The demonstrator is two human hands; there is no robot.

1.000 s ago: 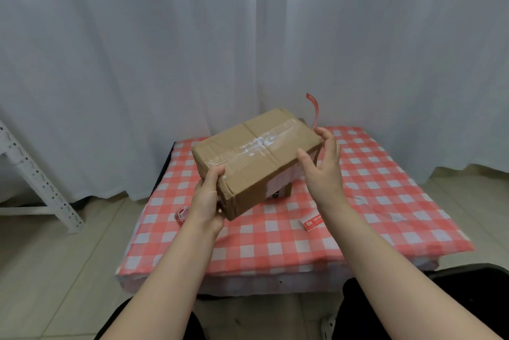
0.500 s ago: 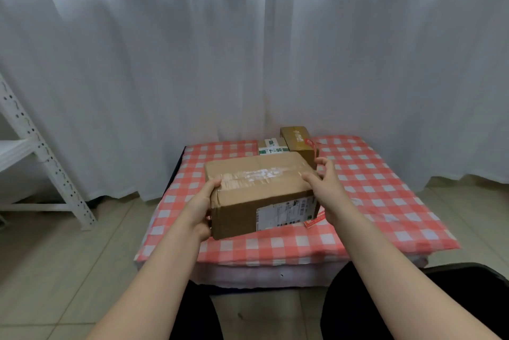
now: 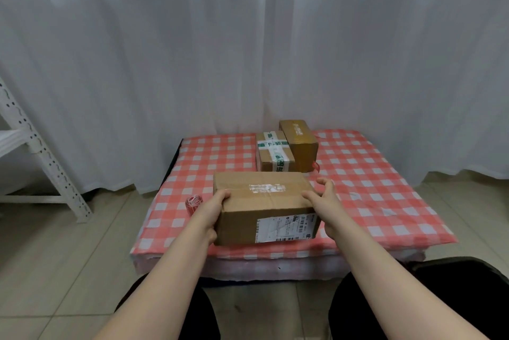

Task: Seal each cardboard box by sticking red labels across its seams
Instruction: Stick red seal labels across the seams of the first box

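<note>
A matte cardboard box [image 3: 264,202], glossy tape on top, sits on the checked surface [image 3: 371,188]. The left hand [image 3: 212,215] clasps its end; the right hand [image 3: 323,199] lies splayed.

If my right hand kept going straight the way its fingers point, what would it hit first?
Your right hand points away from you, so probably the curled red label on the checked cloth first, then the plain brown box behind it; depth is unclear.

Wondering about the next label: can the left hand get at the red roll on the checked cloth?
Probably yes: the small red roll of labels lies uncovered just beside the left hand, which grips the large brown cardboard box.
</note>
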